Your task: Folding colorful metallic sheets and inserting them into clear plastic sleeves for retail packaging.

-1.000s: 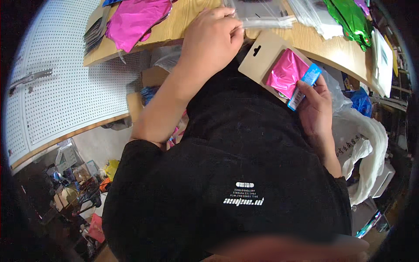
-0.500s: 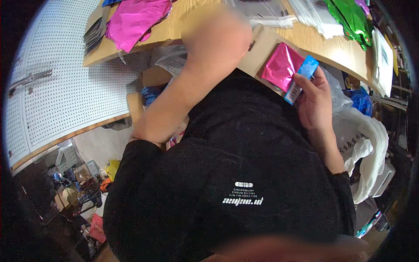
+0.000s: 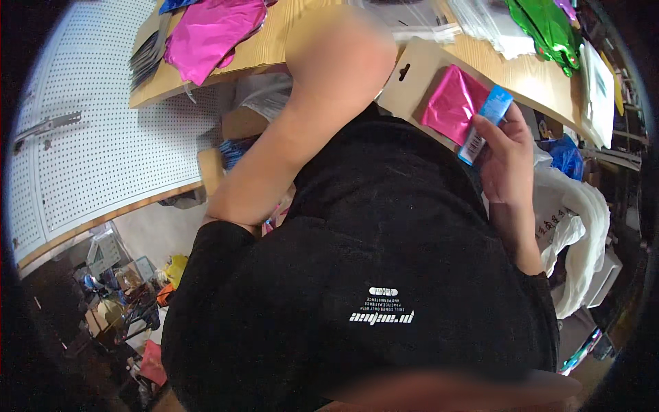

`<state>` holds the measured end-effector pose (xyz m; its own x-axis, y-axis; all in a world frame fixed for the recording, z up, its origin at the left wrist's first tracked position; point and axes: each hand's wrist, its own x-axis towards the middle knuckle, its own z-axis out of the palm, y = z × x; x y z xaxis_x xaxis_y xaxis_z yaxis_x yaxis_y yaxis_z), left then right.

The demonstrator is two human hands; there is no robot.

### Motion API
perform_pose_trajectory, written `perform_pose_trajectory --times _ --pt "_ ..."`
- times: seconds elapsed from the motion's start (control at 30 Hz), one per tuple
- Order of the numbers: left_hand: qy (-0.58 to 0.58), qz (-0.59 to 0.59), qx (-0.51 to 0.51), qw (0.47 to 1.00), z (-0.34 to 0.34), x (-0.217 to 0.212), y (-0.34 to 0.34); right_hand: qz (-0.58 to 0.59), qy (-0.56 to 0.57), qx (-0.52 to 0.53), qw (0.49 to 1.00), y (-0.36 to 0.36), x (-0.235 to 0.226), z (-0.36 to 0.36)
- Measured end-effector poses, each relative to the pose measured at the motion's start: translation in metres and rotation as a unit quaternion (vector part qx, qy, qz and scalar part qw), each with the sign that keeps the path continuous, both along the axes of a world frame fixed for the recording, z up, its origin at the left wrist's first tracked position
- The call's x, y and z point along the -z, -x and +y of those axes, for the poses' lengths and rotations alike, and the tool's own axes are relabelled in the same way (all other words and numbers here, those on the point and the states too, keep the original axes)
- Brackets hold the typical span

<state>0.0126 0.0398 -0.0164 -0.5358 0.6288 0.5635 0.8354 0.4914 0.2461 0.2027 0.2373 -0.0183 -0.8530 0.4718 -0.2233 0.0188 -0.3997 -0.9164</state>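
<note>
Since a second ago the left hand (image 3: 341, 51) has come off the top edge of the card (image 3: 420, 81) and now sits over the front of the bench (image 3: 261, 51); it is a smear of motion blur, so I cannot tell how far it is open or whether it holds anything. The right hand (image 3: 504, 147) has kept its grip, with the card tilted a little further than before.

That hand is closed around a stack held just in front of the bench edge, above the black shirt (image 3: 371, 275): the card, a pink foil piece (image 3: 451, 103) lying on it, and a small blue packet (image 3: 486, 118) pinched under the thumb. The card is flat brown cardboard, rectangular, with a hanging slot punched near one end. The foil piece is shiny and creased. The packet is narrow and oblong, with a white end.

The bench is pale wood with visible grain. A larger sheet of pink foil (image 3: 209, 31) lies crumpled at its left end, and glossy green foil (image 3: 546, 27) at its right. A white pegboard (image 3: 89, 151) dotted with small holes lies to the left.
</note>
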Motion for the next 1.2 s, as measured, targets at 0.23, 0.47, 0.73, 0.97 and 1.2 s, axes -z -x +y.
perform_pose_trajectory --times 0.23,0.47,0.73,0.97,1.2 --pt "0.004 -0.004 0.009 1.0 0.001 0.0 -0.007 -0.006 0.053 -0.013 0.998 0.006 0.0 -0.006" --pt "-0.009 0.011 0.035 0.999 0.001 0.0 -0.017 0.004 0.038 -0.005 0.999 0.011 0.004 -0.009" --pt "-0.009 -0.002 0.036 0.999 0.007 -0.007 -0.028 0.04 0.013 -0.008 0.999 0.015 0.018 -0.014" --pt "-0.076 0.025 0.046 0.996 0.008 -0.002 -0.024 0.058 -0.048 -0.005 0.997 0.017 0.014 -0.017" --pt "-0.116 0.043 0.05 0.991 0.007 -0.005 -0.029 0.095 -0.043 -0.031 0.994 0.029 0.023 -0.011"
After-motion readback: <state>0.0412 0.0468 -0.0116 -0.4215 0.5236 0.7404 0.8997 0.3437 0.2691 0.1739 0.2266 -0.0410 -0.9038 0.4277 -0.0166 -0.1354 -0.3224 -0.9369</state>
